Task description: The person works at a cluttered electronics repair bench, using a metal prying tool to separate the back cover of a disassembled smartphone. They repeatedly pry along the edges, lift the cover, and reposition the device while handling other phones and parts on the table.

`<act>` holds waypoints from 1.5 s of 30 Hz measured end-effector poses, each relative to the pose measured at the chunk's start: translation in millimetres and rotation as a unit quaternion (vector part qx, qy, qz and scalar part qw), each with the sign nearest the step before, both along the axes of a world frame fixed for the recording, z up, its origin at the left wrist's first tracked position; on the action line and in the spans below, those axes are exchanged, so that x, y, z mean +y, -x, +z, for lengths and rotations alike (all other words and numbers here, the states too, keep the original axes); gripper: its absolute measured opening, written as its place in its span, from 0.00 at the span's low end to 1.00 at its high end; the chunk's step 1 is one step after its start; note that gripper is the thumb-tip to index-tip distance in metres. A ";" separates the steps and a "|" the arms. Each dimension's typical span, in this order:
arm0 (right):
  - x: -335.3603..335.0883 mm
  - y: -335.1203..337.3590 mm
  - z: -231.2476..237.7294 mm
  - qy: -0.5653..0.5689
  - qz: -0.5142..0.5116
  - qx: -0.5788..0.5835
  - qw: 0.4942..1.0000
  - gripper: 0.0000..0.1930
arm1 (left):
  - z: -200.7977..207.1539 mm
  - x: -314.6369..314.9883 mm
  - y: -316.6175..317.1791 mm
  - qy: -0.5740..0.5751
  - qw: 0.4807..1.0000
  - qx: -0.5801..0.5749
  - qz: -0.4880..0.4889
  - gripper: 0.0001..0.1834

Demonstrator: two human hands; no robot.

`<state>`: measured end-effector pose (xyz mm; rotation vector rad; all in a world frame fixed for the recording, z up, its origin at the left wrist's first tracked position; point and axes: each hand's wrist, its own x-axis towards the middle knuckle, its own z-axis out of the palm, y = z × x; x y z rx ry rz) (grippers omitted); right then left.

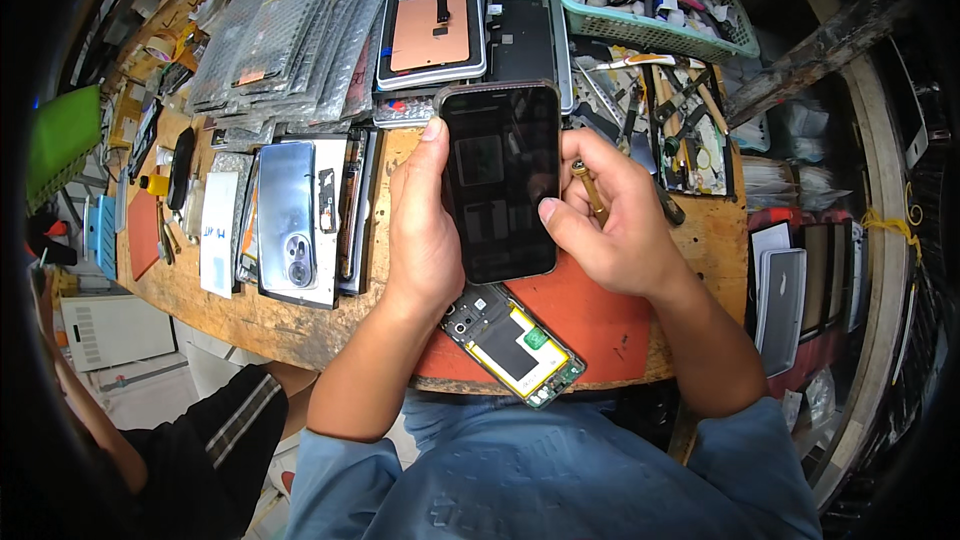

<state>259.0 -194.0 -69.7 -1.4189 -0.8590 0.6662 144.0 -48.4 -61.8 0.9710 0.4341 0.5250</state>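
Note:
A smartphone [503, 185] with a dark, reflective screen is held upright between both my hands over the bench. My left hand [420, 215] wraps its left side, thumb along the edge. On the right, my right hand [620, 215] grips the phone's edge, its thumb at the screen's lower right. That same hand also has a brass-coloured screwdriver [590, 190] tucked between its fingers. Below, an opened phone [515, 345] with its battery and circuit board exposed lies tilted on a red mat [600, 325], partly hidden by the held phone.
Bubble-wrapped packets [270, 35] are piled at the back left. Nearer stands a blue-silver phone [287, 215] on stacked panels. Behind my hands lie a boxed screen panel [432, 20] and a teal basket [660, 20]. Loose tools [680, 115] fill the right back. Another person's leg [235, 420] shows at lower left.

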 end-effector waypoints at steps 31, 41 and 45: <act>0.6 0.2 -2.8 -0.019 0.000 -0.016 1.000 0.13 | -10.6 7.8 1.4 -0.009 1.000 0.010 -0.023 0.35; 3.7 0.5 -6.1 -0.036 -0.005 0.005 0.999 0.12 | -12.9 7.5 0.4 0.000 1.000 0.008 -0.028 0.35; 2.9 0.0 -5.9 -0.017 -0.003 -0.002 1.000 0.12 | -10.2 8.6 1.2 -0.008 0.999 0.004 -0.041 0.35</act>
